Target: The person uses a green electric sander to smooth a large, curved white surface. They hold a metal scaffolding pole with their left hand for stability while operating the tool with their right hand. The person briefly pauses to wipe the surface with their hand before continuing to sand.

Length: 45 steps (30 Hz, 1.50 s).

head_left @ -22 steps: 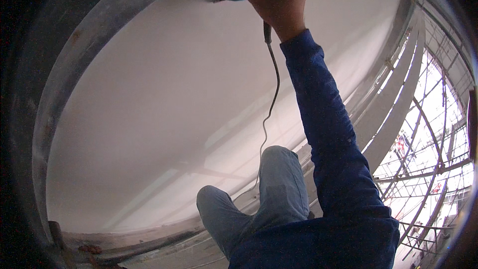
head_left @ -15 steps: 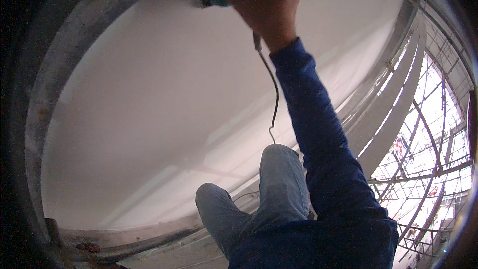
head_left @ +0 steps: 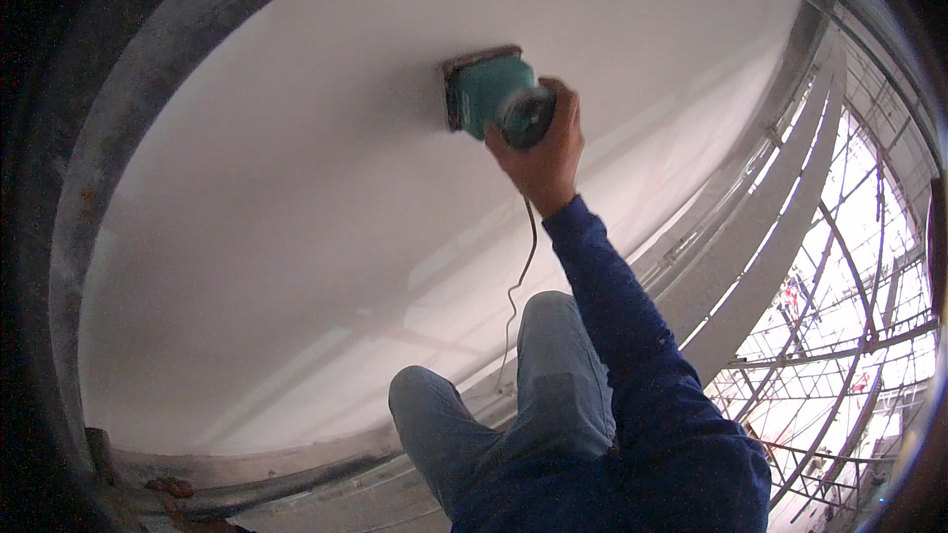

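Note:
My right hand is closed around the rounded rear grip of a green electric sander. The sander's dark square pad lies against a smooth, pale wall. From beneath the hand a thin black cord hangs down past my knee. At the dim lower left edge, my left hand shows only in part, beside a dark horizontal pipe. Its fingers appear wrapped over the pipe, though the shadow blurs them.
A grey, stained curved edge borders the wall on the left. My bent knees are close to the wall's lower part. Long boards run along the right, with metal scaffold bars against bright daylight beyond.
My right hand has brought the sander down from the top edge of the picture, so the whole tool now shows. The cord hangs lower and bends more. My left hand stays low at the left.

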Tool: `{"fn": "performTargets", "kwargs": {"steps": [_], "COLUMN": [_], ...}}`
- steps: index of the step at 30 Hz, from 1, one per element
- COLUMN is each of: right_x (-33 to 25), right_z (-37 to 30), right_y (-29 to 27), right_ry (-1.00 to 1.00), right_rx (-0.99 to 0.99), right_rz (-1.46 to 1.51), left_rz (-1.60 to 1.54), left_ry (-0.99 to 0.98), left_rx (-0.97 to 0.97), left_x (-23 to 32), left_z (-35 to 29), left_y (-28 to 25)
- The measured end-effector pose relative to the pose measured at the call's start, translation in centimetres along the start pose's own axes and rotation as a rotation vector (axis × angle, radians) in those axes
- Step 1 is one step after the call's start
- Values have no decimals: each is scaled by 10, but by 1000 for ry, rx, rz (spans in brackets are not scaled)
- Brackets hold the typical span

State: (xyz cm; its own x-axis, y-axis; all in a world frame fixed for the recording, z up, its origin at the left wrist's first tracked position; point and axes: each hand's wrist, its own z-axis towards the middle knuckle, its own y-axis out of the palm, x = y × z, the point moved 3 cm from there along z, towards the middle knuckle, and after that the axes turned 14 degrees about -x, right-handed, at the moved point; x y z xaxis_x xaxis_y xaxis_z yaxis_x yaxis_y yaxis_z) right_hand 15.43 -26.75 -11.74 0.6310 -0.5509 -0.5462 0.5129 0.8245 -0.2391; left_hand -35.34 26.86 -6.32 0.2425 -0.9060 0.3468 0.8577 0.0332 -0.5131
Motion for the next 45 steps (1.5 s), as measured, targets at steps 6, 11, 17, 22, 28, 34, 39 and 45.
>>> {"fn": "performTargets", "kwargs": {"steps": [6, 11, 17, 22, 28, 34, 39, 45], "right_x": [-13, -42, -19, 43, 91, 90, 57, -33], "right_z": [101, 158, 146, 51, -73, -91, -4, 104], "right_y": [-35, -64, -67, -31, 7, 17, -10, -37], "right_ry": [-170, -125, -124, 96, 379, 364, 165, -58], "right_rx": [123, 46, 56, 96, 104, 148, 181, 205], "right_rz": [-65, -4, -39, 77, 222, 254, 123, 52], "left_rz": [10, 7, 2, 13, -70, 65, 65, 41], "left_ry": [7, 4, 10, 20, -40, 60, 90, 79], "left_rx": [14, 20, 25, 32, 57, 64, 50, 37], "left_x": [1, 1, -2, -6, -12, -9, -4, 5], "left_z": [0, 5, 13, 17, 17, 18, 20, 22], "left_y": [-1, -2, -5, -8, -15, -17, -13, -11]}}
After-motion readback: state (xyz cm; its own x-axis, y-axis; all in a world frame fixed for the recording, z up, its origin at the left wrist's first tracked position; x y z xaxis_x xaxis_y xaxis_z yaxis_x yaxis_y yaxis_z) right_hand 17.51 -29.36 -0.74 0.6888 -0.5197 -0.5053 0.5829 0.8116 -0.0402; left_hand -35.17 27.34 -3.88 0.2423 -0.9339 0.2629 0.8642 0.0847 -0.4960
